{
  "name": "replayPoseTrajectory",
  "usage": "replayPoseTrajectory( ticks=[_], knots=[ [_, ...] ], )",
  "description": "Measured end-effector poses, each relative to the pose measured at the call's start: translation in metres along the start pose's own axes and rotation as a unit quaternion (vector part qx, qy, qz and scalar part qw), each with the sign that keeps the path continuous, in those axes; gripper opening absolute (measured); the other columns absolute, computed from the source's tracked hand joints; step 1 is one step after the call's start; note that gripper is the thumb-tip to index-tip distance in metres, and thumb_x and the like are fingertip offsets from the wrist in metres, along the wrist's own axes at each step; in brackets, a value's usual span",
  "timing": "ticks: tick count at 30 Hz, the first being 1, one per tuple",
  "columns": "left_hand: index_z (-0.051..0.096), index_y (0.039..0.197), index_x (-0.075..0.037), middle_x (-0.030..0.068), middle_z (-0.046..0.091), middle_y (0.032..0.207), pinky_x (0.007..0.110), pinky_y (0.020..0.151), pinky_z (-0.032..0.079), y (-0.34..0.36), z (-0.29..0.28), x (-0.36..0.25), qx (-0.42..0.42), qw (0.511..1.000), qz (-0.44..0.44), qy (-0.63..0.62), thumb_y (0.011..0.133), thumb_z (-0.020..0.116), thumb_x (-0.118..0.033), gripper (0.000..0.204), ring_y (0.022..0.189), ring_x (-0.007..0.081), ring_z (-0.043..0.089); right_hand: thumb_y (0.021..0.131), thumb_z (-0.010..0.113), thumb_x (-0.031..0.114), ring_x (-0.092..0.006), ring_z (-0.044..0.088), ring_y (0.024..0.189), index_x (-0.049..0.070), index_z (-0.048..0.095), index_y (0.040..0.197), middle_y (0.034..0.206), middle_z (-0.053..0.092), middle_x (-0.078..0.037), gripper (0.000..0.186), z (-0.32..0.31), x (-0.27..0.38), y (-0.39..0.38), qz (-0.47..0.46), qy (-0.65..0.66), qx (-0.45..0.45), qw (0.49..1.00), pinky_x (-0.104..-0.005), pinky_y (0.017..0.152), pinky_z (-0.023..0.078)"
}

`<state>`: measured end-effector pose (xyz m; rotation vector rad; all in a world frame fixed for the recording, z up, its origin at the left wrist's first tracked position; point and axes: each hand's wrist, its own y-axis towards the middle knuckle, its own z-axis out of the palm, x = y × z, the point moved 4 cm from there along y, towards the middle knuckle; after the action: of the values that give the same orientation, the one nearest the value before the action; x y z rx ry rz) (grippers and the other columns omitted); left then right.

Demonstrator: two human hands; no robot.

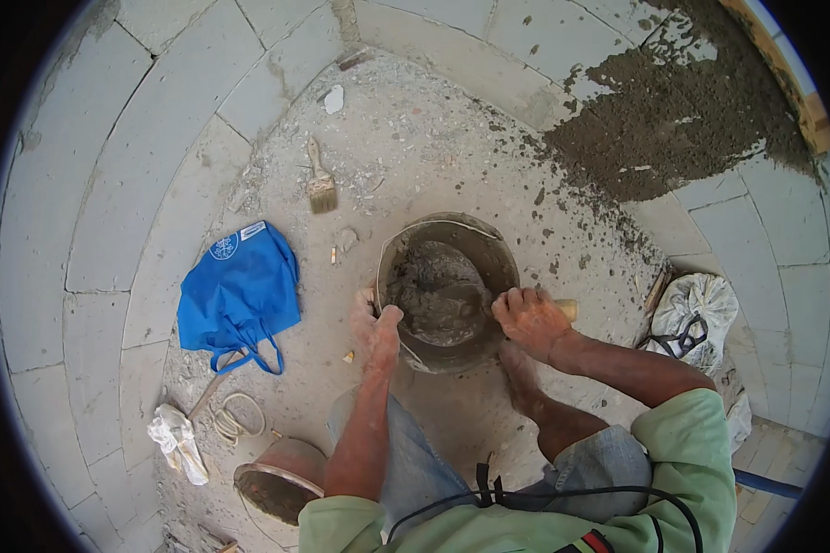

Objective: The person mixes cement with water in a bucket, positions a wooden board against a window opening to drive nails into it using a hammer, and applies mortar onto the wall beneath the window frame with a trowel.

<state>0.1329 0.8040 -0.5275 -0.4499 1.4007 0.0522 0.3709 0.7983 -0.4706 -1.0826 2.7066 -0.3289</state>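
Note:
A round bucket (503,253) with grey mortar (429,267) inside stands on the floor in front of me, tilted slightly. My left hand (376,327) is closed on its left rim, thumb over the edge. At the opposite rim, my right hand (530,321) is wrapped round the wooden handle (567,310) of what looks like a trowel. Its handle end sticks out to the right of my fist. The blade side reaches into the bucket and cannot be told clearly from the mortar. My bare right foot (518,373) is close against the bucket.
A blue bag (240,290) lies at left, with a paintbrush (321,184) farther off. Near left are a coiled rope (237,419), a white crumpled bag (177,444) and a second bucket (290,458). Block walls (111,212) curve around; wet mortar (664,120) covers part at upper right.

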Motion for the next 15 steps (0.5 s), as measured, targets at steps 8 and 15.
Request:
replayPoseTrajectory(
  ticks=[8, 15],
  knots=[
    [0.050, 0.087, -0.002, 0.0009, 0.051, 0.081, 0.024, 0.067, 0.040, 0.000, 0.004, -0.001, -0.012, 1.000, -0.015, 0.003, 0.071, 0.055, -0.002, 0.017, 0.073, 0.0088, 0.045, 0.079, 0.058, 0.012, -0.0238, 0.060, 0.081, 0.000, 0.053, 0.109, 0.093, 0.058, -0.013, 0.033, -0.026, -0.038, 0.018, 0.133, -0.098, -0.063, 0.984, -0.0357, 0.065, 0.049],
    [0.051, 0.090, -0.001, 0.0022, 0.050, 0.083, 0.025, 0.070, 0.041, -0.004, 0.003, 0.006, -0.042, 0.999, 0.029, 0.003, 0.068, 0.056, -0.002, 0.022, 0.075, 0.0113, 0.046, 0.078, 0.059, 0.013, -0.0202, 0.059, 0.072, -0.001, 0.058, 0.099, 0.082, 0.059, -0.011, 0.025, 0.016, 0.016, 0.040, 0.092, -0.090, -0.050, 0.990, -0.0316, 0.058, 0.046]
  ],
)
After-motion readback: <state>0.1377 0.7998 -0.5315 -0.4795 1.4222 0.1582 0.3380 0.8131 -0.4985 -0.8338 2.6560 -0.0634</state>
